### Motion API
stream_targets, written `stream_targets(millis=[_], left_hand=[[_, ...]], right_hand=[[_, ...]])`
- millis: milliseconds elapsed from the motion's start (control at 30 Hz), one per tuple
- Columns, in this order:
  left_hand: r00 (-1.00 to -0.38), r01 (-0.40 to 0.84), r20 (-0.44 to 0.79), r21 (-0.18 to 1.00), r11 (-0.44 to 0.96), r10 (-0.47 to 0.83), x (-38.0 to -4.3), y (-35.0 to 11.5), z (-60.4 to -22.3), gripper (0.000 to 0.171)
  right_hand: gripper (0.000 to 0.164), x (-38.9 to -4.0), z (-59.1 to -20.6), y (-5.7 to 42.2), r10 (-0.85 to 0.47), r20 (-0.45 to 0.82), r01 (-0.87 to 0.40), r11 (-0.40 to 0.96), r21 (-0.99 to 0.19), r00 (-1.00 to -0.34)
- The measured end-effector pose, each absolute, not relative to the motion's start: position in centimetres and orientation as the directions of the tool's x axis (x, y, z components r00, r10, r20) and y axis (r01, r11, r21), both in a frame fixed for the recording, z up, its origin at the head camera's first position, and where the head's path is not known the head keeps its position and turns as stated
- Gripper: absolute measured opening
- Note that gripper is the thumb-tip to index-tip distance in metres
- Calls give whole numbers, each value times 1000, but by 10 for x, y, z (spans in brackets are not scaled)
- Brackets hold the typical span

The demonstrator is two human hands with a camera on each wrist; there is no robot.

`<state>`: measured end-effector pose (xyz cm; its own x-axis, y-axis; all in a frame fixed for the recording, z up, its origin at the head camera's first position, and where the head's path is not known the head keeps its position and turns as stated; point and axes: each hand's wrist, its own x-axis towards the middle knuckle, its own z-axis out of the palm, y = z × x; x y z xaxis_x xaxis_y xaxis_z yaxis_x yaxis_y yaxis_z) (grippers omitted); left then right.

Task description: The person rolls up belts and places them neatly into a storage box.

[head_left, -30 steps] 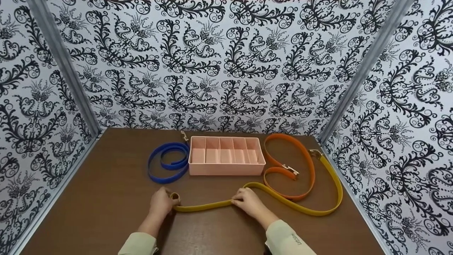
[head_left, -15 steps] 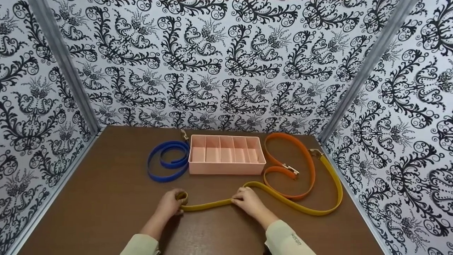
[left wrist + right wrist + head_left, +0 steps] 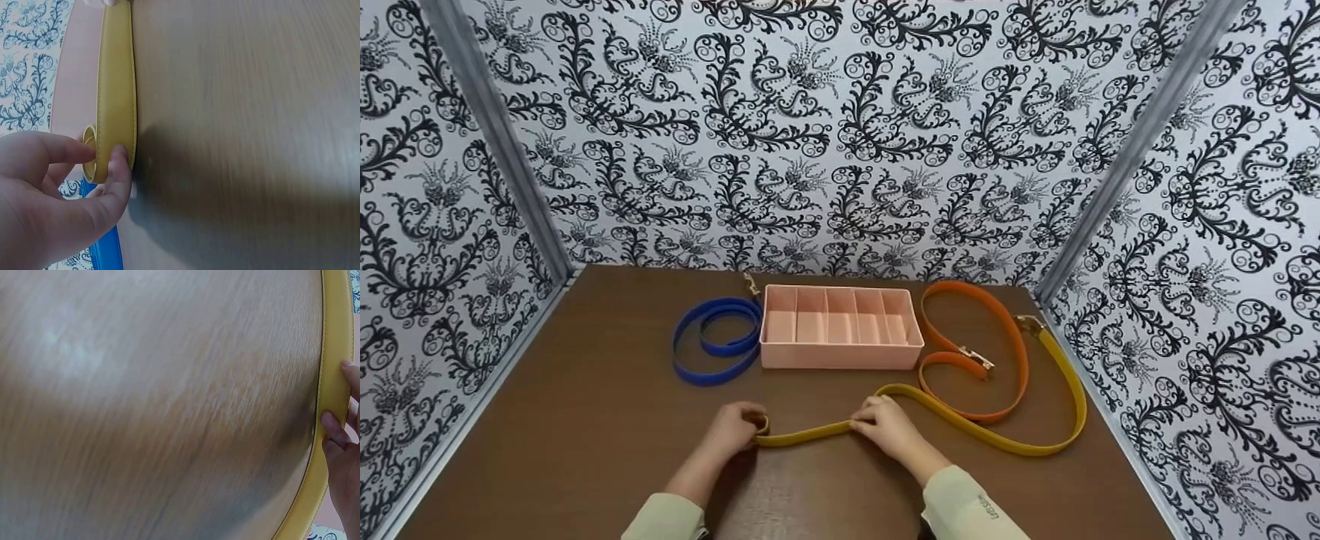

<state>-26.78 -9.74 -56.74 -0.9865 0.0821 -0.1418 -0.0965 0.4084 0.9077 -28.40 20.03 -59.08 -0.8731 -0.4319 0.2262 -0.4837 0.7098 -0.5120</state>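
A long yellow stitched strap (image 3: 810, 434) stands on edge across the front of the table, and a metal clip (image 3: 1028, 325) ends it at the far right. Its left end is wound into a small coil, which my left hand (image 3: 735, 429) holds between thumb and fingers. In the left wrist view the coil (image 3: 89, 134) shows beside the fingertips. My right hand (image 3: 889, 427) pinches the strap farther along. From the right wrist camera, thumb and fingers lie on the strap's face (image 3: 335, 332). Beyond the right hand the strap curves out in a wide loop.
Behind the hands stands a pink divided box (image 3: 840, 357). To its left lies a loosely coiled blue strap (image 3: 699, 376) with a metal clip. An orange strap (image 3: 1021, 352) curls at its right, against the yellow loop. Patterned walls (image 3: 840, 150) enclose the brown table (image 3: 585, 420).
My left hand has moved to the right with the coil, turning it along the strap, so the stretch between the hands is shorter. The right hand has stayed in place.
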Motion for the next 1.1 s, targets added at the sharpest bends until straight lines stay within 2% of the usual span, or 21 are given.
stream_targets(millis=[167,300,467,600,667,767,867,1100], left_hand=[[-995,10,-41,873,488,95,-267,-94,-570,25],[-994,92,49,848,522,96,-266,-91,-573,32],[-1000,-29,-19,865,501,-25,-268,-86,-575,41],[-987,-151,-101,856,494,-127,-269,-85,-575,38],[-983,-166,-107,853,494,-146,-269,-85,-574,34],[-987,-139,-81,853,503,-136,-269,-83,-573,27],[-993,-104,-52,810,577,-106,-269,-79,-572,28],[-999,29,-11,711,703,53,-269,-68,-569,28]], right_hand=[[13,-284,-592,200,-430,226,-483,710,-513,-874],[12,-283,-592,199,-430,228,-483,708,-515,-874],[13,-283,-591,199,-434,242,-494,699,-517,-868],[13,-282,-591,200,-440,245,-500,697,-514,-864],[13,-282,-591,200,-439,254,-505,696,-510,-862],[12,-283,-590,202,-434,267,-509,701,-500,-860],[12,-283,-590,203,-439,269,-514,701,-494,-857],[13,-282,-591,202,-440,244,-500,697,-514,-864]])
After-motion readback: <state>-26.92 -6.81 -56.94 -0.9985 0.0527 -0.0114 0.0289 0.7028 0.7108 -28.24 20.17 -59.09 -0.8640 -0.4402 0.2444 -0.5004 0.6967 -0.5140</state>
